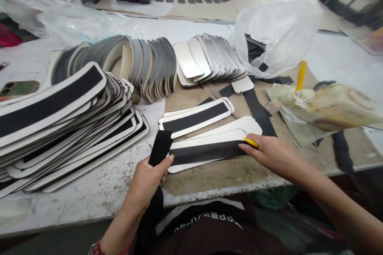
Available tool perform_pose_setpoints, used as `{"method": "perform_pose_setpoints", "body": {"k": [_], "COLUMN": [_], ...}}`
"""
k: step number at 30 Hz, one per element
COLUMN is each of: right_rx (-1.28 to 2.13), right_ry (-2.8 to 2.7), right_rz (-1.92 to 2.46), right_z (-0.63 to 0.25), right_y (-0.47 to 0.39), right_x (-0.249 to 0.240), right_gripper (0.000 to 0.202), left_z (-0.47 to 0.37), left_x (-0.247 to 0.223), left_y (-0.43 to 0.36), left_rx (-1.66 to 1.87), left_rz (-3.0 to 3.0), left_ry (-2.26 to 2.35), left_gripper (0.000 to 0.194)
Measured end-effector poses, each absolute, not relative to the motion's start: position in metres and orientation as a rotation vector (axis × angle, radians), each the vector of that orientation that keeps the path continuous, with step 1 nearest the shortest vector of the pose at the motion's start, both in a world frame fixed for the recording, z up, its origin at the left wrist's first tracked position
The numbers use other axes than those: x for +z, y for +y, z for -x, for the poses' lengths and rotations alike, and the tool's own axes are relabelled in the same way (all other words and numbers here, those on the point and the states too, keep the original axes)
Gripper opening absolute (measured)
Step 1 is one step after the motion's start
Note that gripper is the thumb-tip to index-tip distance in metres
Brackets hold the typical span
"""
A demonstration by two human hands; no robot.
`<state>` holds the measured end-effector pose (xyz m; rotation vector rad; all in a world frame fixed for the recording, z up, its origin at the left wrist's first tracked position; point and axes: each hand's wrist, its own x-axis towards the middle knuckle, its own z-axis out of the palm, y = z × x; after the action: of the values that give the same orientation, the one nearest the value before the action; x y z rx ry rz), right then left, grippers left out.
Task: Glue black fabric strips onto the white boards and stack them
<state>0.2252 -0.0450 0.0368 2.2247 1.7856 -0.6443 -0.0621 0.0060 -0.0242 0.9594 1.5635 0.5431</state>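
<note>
L hand (151, 177) clamped on blk strip (160, 147), thumb at L end of wht panel (209, 138). Panel flat on table (110, 191) btwn hands. R hand (261, 151) pinched on yellow tool (250, 142), fingertips at panel's R end. Wht print (206, 217) on dark garment (209, 235), partly hidden, can't read in full. Label (263, 40) in clear bag (281, 28) too blurred.

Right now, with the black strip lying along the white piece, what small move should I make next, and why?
I'd probably press the black strip onto the white piece at its left end. Your left hand has its thumb there while gripping a black band, and your right hand, holding the yellow tool, is at the other end.
</note>
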Motion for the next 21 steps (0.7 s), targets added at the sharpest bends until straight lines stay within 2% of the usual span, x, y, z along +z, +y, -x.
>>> {"method": "perform_pose_setpoints", "body": {"k": [3, 6, 21], "right_rx": [-0.441, -0.382, -0.419], "right_ry": [1.66, 1.659, 1.689], "right_rz": [-2.234, -2.204, -2.169], "right_z": [-0.217, -0.213, -0.221], "right_y": [-0.042, -0.037, -0.023], "right_x": [0.03, 0.027, 0.018], "right_gripper": [0.034, 0.035, 0.035], "left_z": [0.059, 0.057, 0.053], "left_x": [-0.022, -0.022, -0.021], "left_y": [0.005, 0.005, 0.005], "left_rx": [0.546, 0.542, 0.495], "left_rz": [-0.971, -0.98, -0.984], "left_ry": [1.592, 1.602, 1.672], "left_gripper": [0.035, 0.036, 0.038]}}
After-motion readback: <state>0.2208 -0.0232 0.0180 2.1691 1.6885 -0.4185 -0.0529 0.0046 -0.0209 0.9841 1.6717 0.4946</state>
